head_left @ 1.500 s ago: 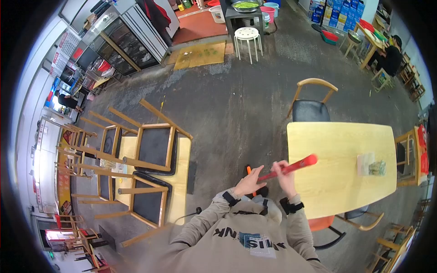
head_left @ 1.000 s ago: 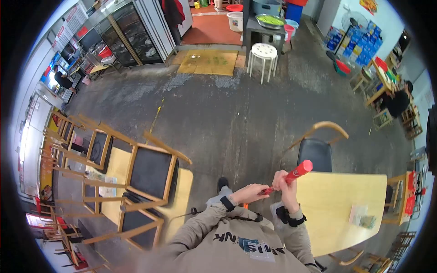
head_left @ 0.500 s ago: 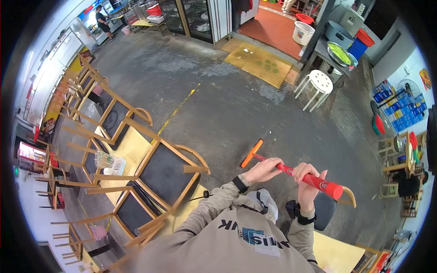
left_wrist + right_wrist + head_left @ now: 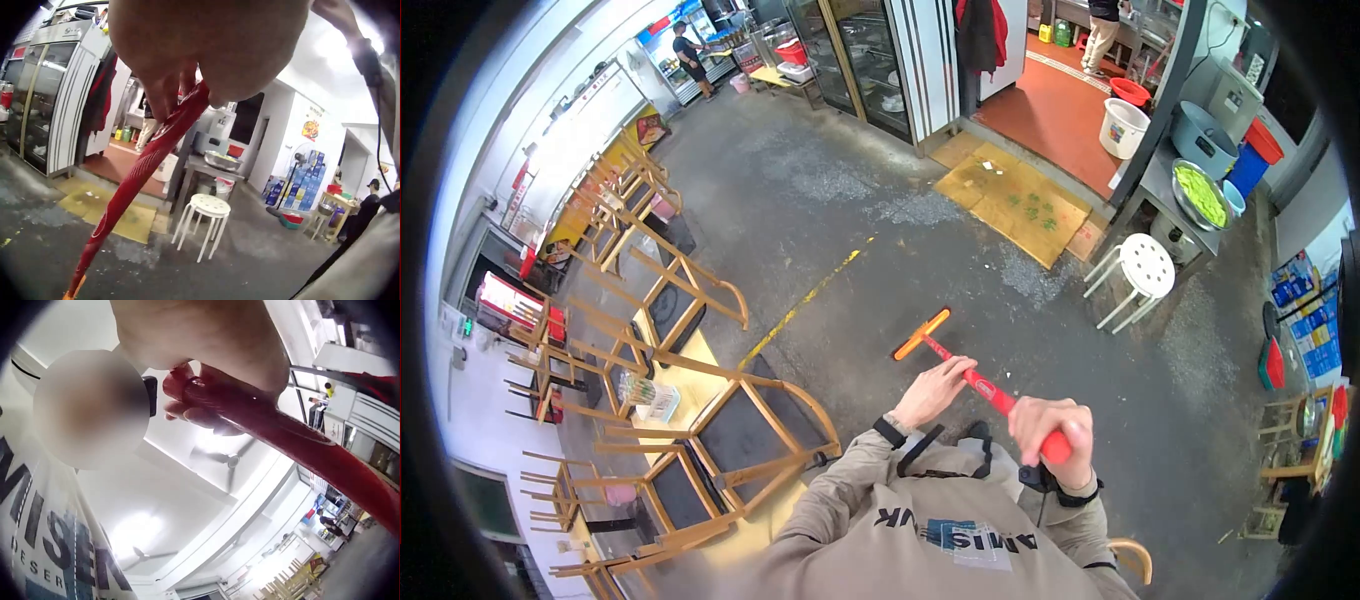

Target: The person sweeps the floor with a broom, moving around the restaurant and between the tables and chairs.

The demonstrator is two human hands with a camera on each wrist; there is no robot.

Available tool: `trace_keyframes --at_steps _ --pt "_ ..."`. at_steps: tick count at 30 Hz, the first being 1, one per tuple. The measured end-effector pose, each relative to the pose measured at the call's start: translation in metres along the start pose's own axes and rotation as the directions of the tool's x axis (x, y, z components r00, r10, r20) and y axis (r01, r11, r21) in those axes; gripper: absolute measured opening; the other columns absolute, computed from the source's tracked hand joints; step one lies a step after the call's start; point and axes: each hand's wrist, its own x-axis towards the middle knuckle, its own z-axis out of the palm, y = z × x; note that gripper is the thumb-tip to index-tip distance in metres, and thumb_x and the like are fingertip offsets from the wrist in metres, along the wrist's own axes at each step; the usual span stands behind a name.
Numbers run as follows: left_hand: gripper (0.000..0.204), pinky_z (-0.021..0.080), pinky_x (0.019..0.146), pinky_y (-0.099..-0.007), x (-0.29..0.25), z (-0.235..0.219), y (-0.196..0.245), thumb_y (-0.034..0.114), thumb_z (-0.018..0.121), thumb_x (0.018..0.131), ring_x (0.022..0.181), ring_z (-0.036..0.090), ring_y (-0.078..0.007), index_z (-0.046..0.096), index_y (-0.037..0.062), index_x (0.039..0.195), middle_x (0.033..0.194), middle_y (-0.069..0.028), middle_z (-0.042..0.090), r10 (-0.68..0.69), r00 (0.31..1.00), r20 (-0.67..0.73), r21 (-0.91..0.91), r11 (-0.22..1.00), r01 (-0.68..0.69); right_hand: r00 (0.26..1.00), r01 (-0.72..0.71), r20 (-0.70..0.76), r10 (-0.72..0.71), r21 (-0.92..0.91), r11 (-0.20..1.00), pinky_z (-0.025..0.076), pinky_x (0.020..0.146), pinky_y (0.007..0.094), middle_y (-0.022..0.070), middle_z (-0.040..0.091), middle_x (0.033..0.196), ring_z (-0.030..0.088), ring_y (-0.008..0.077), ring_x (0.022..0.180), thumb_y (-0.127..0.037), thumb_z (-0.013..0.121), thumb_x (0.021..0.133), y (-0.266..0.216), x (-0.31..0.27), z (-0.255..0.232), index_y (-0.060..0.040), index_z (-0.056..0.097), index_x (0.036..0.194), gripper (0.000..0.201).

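Note:
A floor squeegee with a red handle [image 4: 990, 392] and an orange crossbar head [image 4: 922, 334] slants forward from my body, its head down at the grey floor. My left hand [image 4: 933, 390] grips the handle partway down, nearer the head. Up at the rounded end, my right hand [image 4: 1055, 435] wraps its fingers round the shaft. In the left wrist view the handle [image 4: 147, 165] runs from under the fingers toward the floor. The right wrist view has the thick handle end [image 4: 300, 447] below the right hand [image 4: 206, 337], fingertips showing beyond it.
Upturned chairs [image 4: 765, 425] are stacked on a table at left. Ahead lie a yellow floor mat [image 4: 1010, 200] and a doorway step. A white stool [image 4: 1146, 265] stands beside a metal table with a bowl of greens [image 4: 1200, 195]. Another person [image 4: 690, 60] stands far left.
The view has swung left, and the bare-topped table at right has left it. The squeegee's head has come out in front across the floor, both hands still on the handle.

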Motion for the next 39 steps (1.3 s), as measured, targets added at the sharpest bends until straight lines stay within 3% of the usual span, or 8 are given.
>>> trace_keyframes --at_steps 13,21,27,30,32,33,36,39 --pt "0.029 0.047 0.088 -0.0341 0.115 0.005 -0.155 0.018 0.054 0.087 0.106 0.056 -0.0243 0.053 0.0067 0.113 0.116 -0.0079 0.056 -0.027 0.999 -0.045 0.214 0.976 0.036 0.948 -0.249 0.171 0.27 -0.133 0.959 0.041 0.082 0.0387 0.0032 0.054 0.061 0.05 0.0171 0.062 -0.016 0.047 0.088 0.102 0.124 -0.111 -0.0027 0.051 0.061 0.029" --pt "0.027 0.045 0.092 -0.0342 0.271 -0.103 -0.294 0.019 0.054 0.085 0.106 0.055 -0.0231 0.054 0.0084 0.11 0.111 -0.0059 0.058 0.126 0.992 -0.003 0.305 0.945 -0.119 0.966 -0.242 0.015 0.259 -0.311 0.919 0.039 0.088 0.0389 0.0014 0.049 0.058 0.047 0.0165 0.06 -0.004 0.058 0.082 0.2 0.292 -0.137 -0.0036 0.049 0.062 0.022" --pt "0.028 0.043 0.094 -0.0379 0.38 -0.194 -0.408 0.018 0.056 0.083 0.106 0.055 -0.0247 0.054 0.0094 0.11 0.111 -0.0065 0.059 0.17 0.985 -0.021 0.438 0.887 -0.144 0.974 -0.183 0.052 0.219 -0.387 0.904 0.033 0.099 0.0403 0.0091 0.059 0.096 0.054 0.0215 0.095 -0.006 0.058 0.084 0.267 0.429 -0.145 -0.0032 0.045 0.067 0.022" --pt "0.028 0.044 0.093 -0.0376 0.436 -0.225 -0.459 0.017 0.056 0.082 0.105 0.056 -0.0248 0.053 0.0098 0.109 0.111 -0.0072 0.059 0.173 0.984 -0.042 0.464 0.875 -0.134 0.957 -0.252 0.008 0.291 -0.476 0.842 0.026 0.105 0.0407 0.015 0.043 0.132 0.037 0.0275 0.126 -0.009 0.054 0.087 0.302 0.484 -0.166 -0.0035 0.054 0.086 0.005" --pt "0.025 0.045 0.091 -0.0369 0.467 -0.232 -0.492 0.015 0.056 0.082 0.103 0.057 -0.0258 0.053 0.0091 0.107 0.111 -0.008 0.059 0.115 0.992 -0.057 0.49 0.869 -0.073 0.867 -0.486 -0.111 0.487 -0.408 0.773 0.02 0.108 0.0395 0.016 0.025 0.146 0.019 0.0303 0.137 -0.01 0.048 0.09 0.325 0.506 -0.181 -0.0062 0.051 0.115 0.026" --pt "0.024 0.046 0.088 -0.0366 0.479 -0.23 -0.508 0.014 0.057 0.082 0.102 0.057 -0.0274 0.053 0.0082 0.105 0.11 -0.0088 0.059 0.071 0.996 -0.058 0.479 0.877 -0.035 0.857 -0.47 -0.053 0.512 -0.484 0.738 0.026 0.106 0.0368 0.015 0.02 0.147 0.027 0.0305 0.134 -0.011 0.044 0.092 0.351 0.509 -0.203 -0.0097 0.037 0.135 0.043" --pt "0.028 0.048 0.086 -0.0401 0.498 -0.184 -0.568 0.011 0.054 0.082 0.111 0.053 -0.0299 0.05 0.0094 0.11 0.119 -0.0116 0.055 -0.162 0.971 -0.173 0.375 0.901 0.217 0.58 -0.795 0.058 0.812 0.254 0.55 0.045 0.093 0.0334 0.0157 0.031 0.139 0.055 0.0261 0.11 -0.009 0.041 0.093 0.417 0.528 -0.248 -0.0131 0.021 0.143 0.054" --pt "0.044 0.05 0.083 -0.0406 0.501 -0.133 -0.61 0.017 0.055 0.083 0.11 0.054 -0.0309 0.043 0.0123 0.125 0.121 -0.0136 0.055 -0.431 0.877 -0.211 0.033 0.894 0.447 0.405 -0.909 0.067 0.912 0.134 0.394 0.049 0.088 0.0341 0.0142 0.043 0.126 0.06 0.0223 0.097 -0.009 0.04 0.093 0.466 0.565 -0.298 -0.0123 0.01 0.145 0.06"
